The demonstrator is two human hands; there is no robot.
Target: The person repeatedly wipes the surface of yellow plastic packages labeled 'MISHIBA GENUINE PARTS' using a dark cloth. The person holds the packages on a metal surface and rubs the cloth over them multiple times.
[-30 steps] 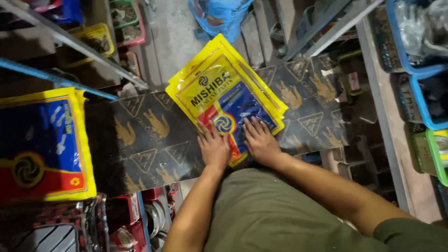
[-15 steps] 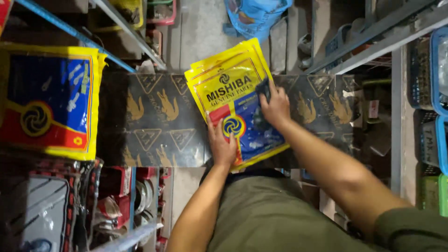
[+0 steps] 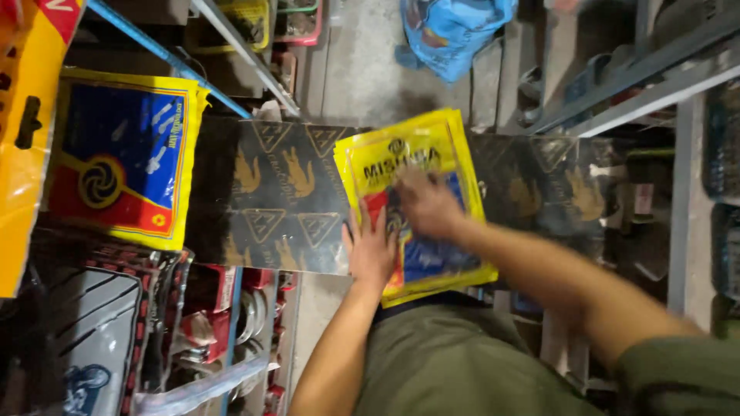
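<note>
A stack of flat yellow plastic packets [image 3: 447, 158] with blue and red print lies on a dark board [image 3: 270, 192] with gold emblems. My left hand [image 3: 371, 250] rests flat on the stack's near left edge, fingers apart. My right hand [image 3: 428, 204] is blurred, pressed flat on the middle of the top packet. Neither hand grips anything.
Another yellow, blue and red packet [image 3: 123, 166] lies at the left, with an orange one [image 3: 23, 139] beside it. Metal shelf rails [image 3: 247, 54] cross the left, and a blue bag [image 3: 455, 31] sits on the floor beyond. Packaged parts [image 3: 100, 339] fill the lower left.
My right hand has slid from the stack's far right corner back onto the middle of the top packet. The view has shifted, so the stack sits further right and lower.
</note>
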